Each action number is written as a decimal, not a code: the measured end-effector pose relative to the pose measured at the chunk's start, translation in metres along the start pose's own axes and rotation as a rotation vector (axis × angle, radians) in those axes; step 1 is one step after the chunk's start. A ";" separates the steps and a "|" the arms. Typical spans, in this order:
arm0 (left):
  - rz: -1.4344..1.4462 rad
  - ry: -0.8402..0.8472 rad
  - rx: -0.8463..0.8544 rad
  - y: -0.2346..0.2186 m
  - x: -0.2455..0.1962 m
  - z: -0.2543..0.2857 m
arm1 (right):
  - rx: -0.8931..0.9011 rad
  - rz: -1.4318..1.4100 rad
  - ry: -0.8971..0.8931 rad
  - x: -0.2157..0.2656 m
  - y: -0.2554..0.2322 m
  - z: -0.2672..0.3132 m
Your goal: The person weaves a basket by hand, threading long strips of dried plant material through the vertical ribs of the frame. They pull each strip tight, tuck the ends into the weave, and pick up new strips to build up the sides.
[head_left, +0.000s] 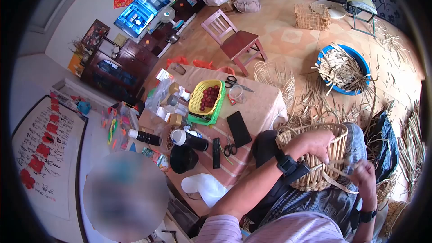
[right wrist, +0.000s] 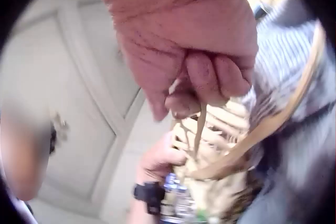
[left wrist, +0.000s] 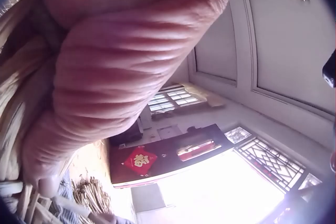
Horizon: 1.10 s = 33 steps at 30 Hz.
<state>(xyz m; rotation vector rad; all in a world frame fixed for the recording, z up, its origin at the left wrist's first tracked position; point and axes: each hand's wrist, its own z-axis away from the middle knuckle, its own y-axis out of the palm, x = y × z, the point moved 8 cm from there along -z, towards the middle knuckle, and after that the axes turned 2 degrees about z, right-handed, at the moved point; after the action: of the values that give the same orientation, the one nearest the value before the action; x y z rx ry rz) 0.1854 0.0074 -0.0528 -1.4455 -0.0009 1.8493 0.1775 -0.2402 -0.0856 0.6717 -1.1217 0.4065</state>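
Observation:
A pale woven basket [head_left: 310, 181] with a looped handle rests on the person's lap. The left hand [head_left: 317, 145] grips it at the rim, thumb on the outer wall and the other fingers largely hidden. To the right of the basket, the right hand [head_left: 363, 175] pinches a flat weaving strip [head_left: 338, 171] that runs out from the wall near the left thumb. A second loose strip [right wrist: 283, 113] curves away from the basket in the right wrist view. Up close in the left wrist view, the left thumb [left wrist: 42, 166] presses against the woven strands.
Left of the lap, a table holds scissors [head_left: 230, 149], a phone [head_left: 239, 128], a yellow basket [head_left: 194, 101] of red fruit and bottles. A blue tub [head_left: 365, 63] of dry strips stands on the floor, with more strips [head_left: 407, 148] at the right and a wooden chair [head_left: 243, 44] beyond.

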 end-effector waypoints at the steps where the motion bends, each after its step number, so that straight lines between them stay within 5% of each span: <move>1: 0.010 0.002 0.019 -0.001 -0.004 0.002 | 0.062 0.282 0.094 -0.002 -0.001 0.007; 2: 0.013 -0.024 0.028 -0.002 -0.005 0.004 | 0.252 0.425 0.123 -0.002 0.010 0.013; 5: -0.004 -0.004 0.031 0.003 0.004 0.001 | 0.322 0.408 0.175 0.000 0.016 0.019; 7: 0.021 0.001 0.044 0.002 -0.001 0.006 | 0.115 0.089 -0.123 0.016 -0.019 0.016; 9: 0.028 -0.030 0.047 0.000 -0.004 0.008 | -0.049 0.001 -0.232 0.012 -0.039 0.009; 14: 0.042 0.018 0.045 -0.001 -0.001 0.007 | 0.132 -0.460 -0.456 -0.008 -0.058 0.003; 17: 0.000 0.139 -0.043 -0.009 -0.001 0.013 | -0.260 -0.685 -0.448 -0.048 -0.098 0.000; 18: -0.007 0.209 -0.077 -0.008 -0.006 0.012 | -0.121 -0.680 -0.408 -0.037 -0.085 -0.003; 21: 0.089 0.102 0.116 -0.005 0.008 0.013 | -0.200 -0.819 -0.276 -0.042 -0.079 0.001; 23: 0.119 -0.059 0.193 -0.005 0.004 0.016 | -0.172 -0.813 -0.356 -0.008 -0.071 0.012; 24: 0.167 -0.053 0.215 -0.007 -0.005 0.021 | -0.145 -1.100 -0.360 0.000 -0.075 0.013; 27: 0.094 -0.076 0.238 -0.011 -0.009 0.023 | -0.294 -0.898 -0.463 0.024 -0.112 0.019; 28: 0.107 -0.054 0.241 -0.012 -0.010 0.024 | -0.653 -0.780 -0.308 0.034 -0.096 0.024; 30: 0.146 -0.011 0.248 -0.010 -0.012 0.023 | -0.254 0.014 -0.170 0.042 -0.051 0.020; 32: 0.185 -0.063 0.256 -0.008 -0.017 0.025 | 0.099 0.354 0.281 0.001 -0.006 0.029; 33: 0.202 -0.095 0.261 -0.007 -0.017 0.026 | 0.284 0.405 0.361 0.007 0.027 0.036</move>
<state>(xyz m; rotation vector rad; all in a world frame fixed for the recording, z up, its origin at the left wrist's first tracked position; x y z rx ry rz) 0.1689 0.0142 -0.0264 -1.2123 0.3382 1.9938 0.1387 -0.2448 -0.0611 0.5846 -0.8565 1.0075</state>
